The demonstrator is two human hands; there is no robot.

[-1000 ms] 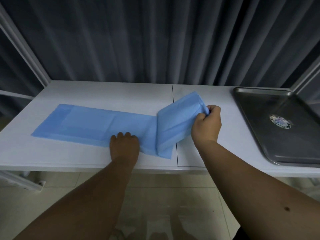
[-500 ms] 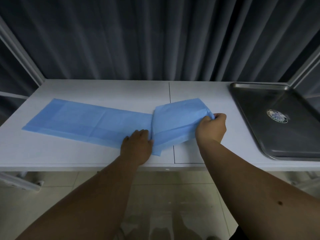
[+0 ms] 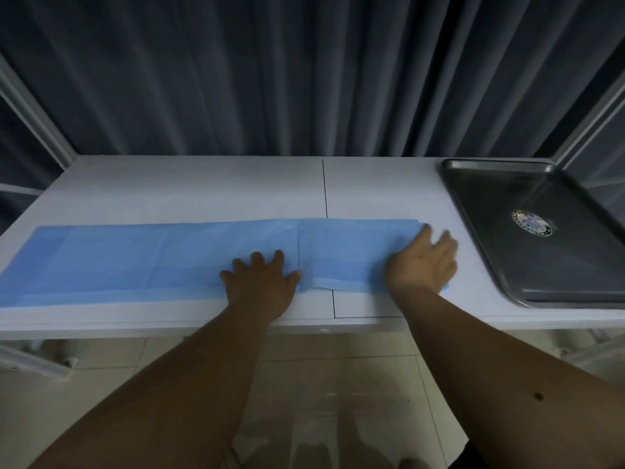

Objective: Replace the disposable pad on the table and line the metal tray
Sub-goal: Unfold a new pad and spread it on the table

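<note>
Blue disposable pad [image 3: 152, 258] laid as a long strip along the near half of the white table [image 3: 203, 187], its length running from 9 o'clock to 3 o'clock so that it covers the working edge nearest the person. Left hand [image 3: 262, 282], at the strip's near edge about mid-length, lies palm down with fingers spread and straight, pointing toward 12 o'clock; judged to pin the sheet while the other end is flattened. Right hand [image 3: 422, 262], on the strip's 3 o'clock end, also rests palm down with fingers extended toward 1 o'clock; its fingertips are blurred, so the exact spread cannot be told. Both forearms reach in from 6 o'clock, wrists low. Metal tray [image 3: 480, 184] sits at 3 o'clock, apart from the pad, unlined, a round label on its floor; judged the step remaining
</note>
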